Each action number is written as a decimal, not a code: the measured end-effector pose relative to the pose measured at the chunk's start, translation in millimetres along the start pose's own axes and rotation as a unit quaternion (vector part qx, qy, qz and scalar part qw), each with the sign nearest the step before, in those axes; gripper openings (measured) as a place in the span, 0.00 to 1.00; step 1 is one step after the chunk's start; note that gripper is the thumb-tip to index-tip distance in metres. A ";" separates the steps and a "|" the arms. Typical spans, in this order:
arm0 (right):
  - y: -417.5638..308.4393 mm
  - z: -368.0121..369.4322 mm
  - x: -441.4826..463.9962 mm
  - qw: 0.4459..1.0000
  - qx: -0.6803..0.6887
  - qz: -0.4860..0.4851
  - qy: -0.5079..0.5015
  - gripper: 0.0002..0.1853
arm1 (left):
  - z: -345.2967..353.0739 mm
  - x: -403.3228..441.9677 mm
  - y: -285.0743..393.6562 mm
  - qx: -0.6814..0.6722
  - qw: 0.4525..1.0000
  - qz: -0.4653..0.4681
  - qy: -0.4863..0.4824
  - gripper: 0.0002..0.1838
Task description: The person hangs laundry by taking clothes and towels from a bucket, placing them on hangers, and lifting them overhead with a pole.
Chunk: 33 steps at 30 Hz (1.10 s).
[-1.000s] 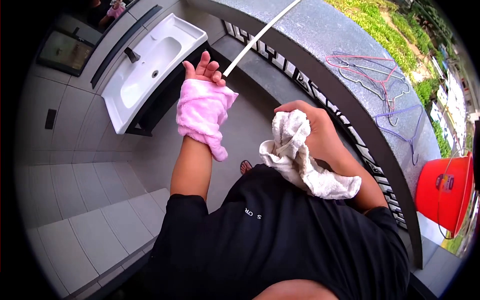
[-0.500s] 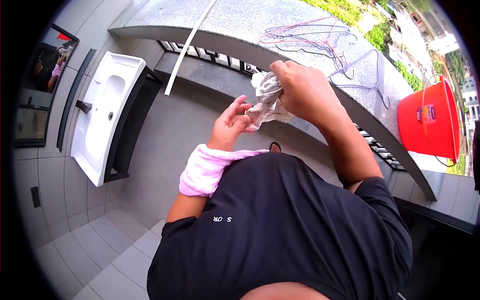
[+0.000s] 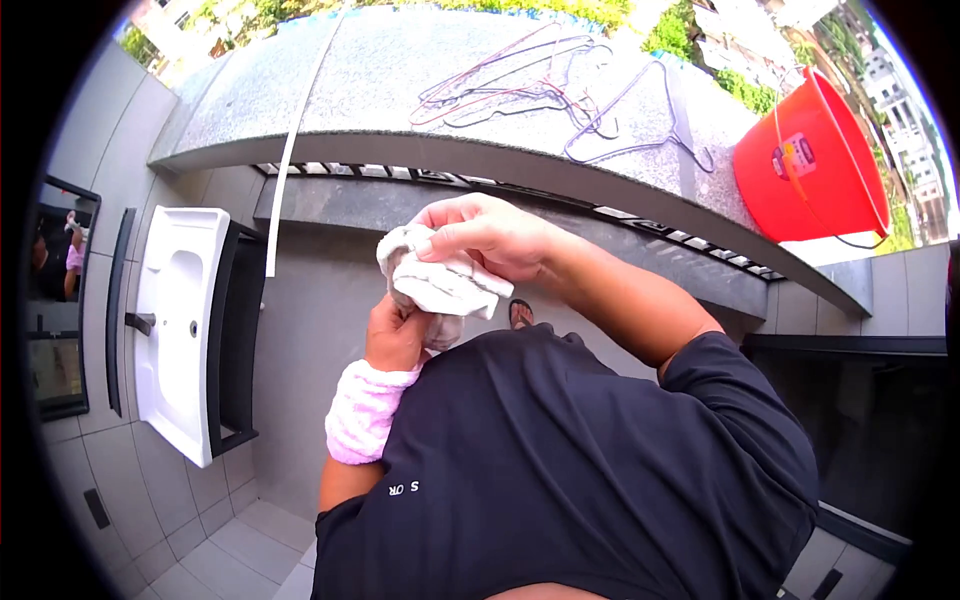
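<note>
In front of my chest a crumpled white cloth (image 3: 445, 285) with greyish patches is bunched between my two hands. My right hand (image 3: 485, 235) grips it from above, thumb lying over the top folds. From below, my left hand (image 3: 395, 335) closes on the lower part of the cloth, its fingers partly hidden by the folds. A pink towel (image 3: 372, 410) is wrapped around my left forearm, just behind the wrist.
Beyond my hands runs a granite ledge (image 3: 360, 100) with several wire hangers (image 3: 640, 115) and a red bucket (image 3: 800, 165). A white pole (image 3: 285, 180) slants down from it. At left is a white sink (image 3: 175, 335) beside a mirror (image 3: 62, 300).
The cloth has come nearer my body and is folded more compactly. My left hand, earlier with its fingers apart, has closed on it. The view has shifted, so the ledge appears higher and further left.
</note>
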State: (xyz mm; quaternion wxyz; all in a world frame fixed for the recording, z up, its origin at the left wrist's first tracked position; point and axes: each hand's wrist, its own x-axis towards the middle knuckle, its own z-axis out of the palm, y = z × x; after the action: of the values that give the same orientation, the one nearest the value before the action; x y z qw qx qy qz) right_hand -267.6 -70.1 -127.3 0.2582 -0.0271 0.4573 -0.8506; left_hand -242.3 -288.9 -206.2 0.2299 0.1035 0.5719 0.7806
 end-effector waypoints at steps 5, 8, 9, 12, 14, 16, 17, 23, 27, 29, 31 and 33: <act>-9.4 -83.8 -19.5 0.892 -0.238 -0.153 0.352 0.25 | -25.7 -11.6 5.2 0.033 0.997 -0.017 0.063 0.15; -5.1 -136.3 -52.0 0.835 -0.315 -0.086 0.444 0.22 | -33.3 -26.3 -4.6 0.055 0.995 -0.010 0.081 0.17; -5.3 -144.2 -62.1 0.868 -0.231 -0.048 0.437 0.25 | -35.1 -29.0 -8.2 0.041 0.996 -0.010 0.085 0.17; -2.2 -156.1 -78.0 0.911 -0.001 -0.028 0.411 0.33 | -38.4 -26.4 -12.1 -0.056 0.993 -0.036 0.094 0.17; 5.9 -177.4 -70.5 0.910 0.122 -0.089 0.387 0.32 | -33.6 -20.3 -12.9 -0.065 0.992 -0.031 0.101 0.17; 5.9 -189.1 -59.5 0.897 0.157 -0.124 0.394 0.26 | -29.3 -15.5 -12.3 -0.070 0.992 -0.033 0.097 0.17; 6.2 -191.9 -54.7 0.892 0.159 -0.138 0.400 0.24 | -23.4 -13.9 -10.1 -0.069 0.992 -0.041 0.096 0.18; 4.4 -185.7 -61.3 0.859 0.140 -0.261 0.418 0.13 | -9.2 -11.3 -9.8 -0.060 0.995 -0.037 0.066 0.20; -4.0 -184.2 -91.4 0.870 0.106 -0.304 0.373 0.25 | -14.9 -12.9 -14.8 -0.062 0.995 -0.027 0.073 0.20; -0.3 -178.3 -101.3 0.891 0.076 -0.302 0.330 0.24 | -16.0 -13.6 -15.2 -0.063 0.995 -0.025 0.073 0.20; 3.6 -163.5 -107.7 0.910 0.024 -0.296 0.290 0.25 | -11.8 -13.5 -10.8 -0.072 0.994 -0.025 0.084 0.20; 9.9 -145.2 -103.7 0.920 -0.028 -0.295 0.256 0.28 | -10.3 -10.7 -7.3 -0.062 0.994 -0.022 0.090 0.20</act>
State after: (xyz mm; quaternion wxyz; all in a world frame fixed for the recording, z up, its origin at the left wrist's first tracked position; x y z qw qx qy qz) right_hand -214.8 84.5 -199.7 -0.1312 0.0511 0.5025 -0.8530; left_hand -235.6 -300.9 -215.3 0.2006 0.0053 0.5433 0.8152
